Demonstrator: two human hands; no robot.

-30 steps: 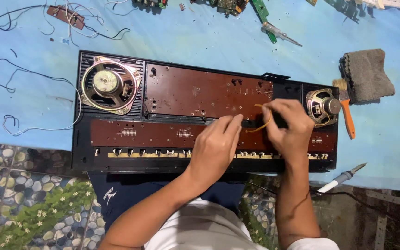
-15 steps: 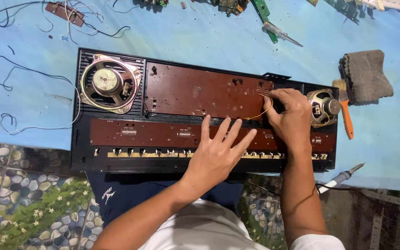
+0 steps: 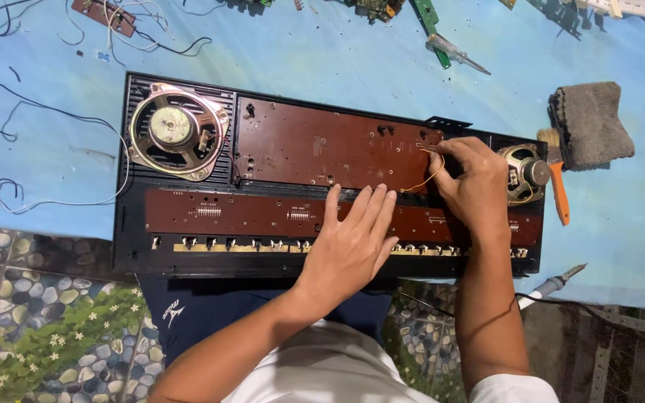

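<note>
Left hand: The left hand (image 3: 352, 242) lies flat in the middle of the frame. Its fingers (image 3: 371, 205) are spread out and rest on the long brown board (image 3: 263, 213). This grip holds nothing.

Right hand: The right hand (image 3: 475, 183) is in the right part of the frame, near the left hand but not touching it. Its fingers are pressed together on the end of a thin yellow wire (image 3: 425, 177). The grip pinches the wire at the right end of the big brown board (image 3: 330, 145).

Yellow wire: It bends in a small loop just left of the right hand. It hangs between the two hands, above the fingertips of the left hand. Its top end is at the right grip.

Open case: The black case (image 3: 132, 257) is long and lies across the middle of the frame on the blue surface (image 3: 322, 60). Both brown boards sit inside it, the big one above the long one.

Speakers: A big round speaker (image 3: 177, 130) sits in the left end of the case, well apart from both hands. A small speaker (image 3: 524, 173) sits in the right end, just beside the right hand.

Around it: An orange-handled brush (image 3: 559, 186) and a grey cloth (image 3: 591, 123) lie at the right. A screwdriver (image 3: 457, 54) lies at the top. A soldering iron (image 3: 554, 283) lies at the lower right. Loose dark wires (image 3: 31, 112) curl at the left.
</note>
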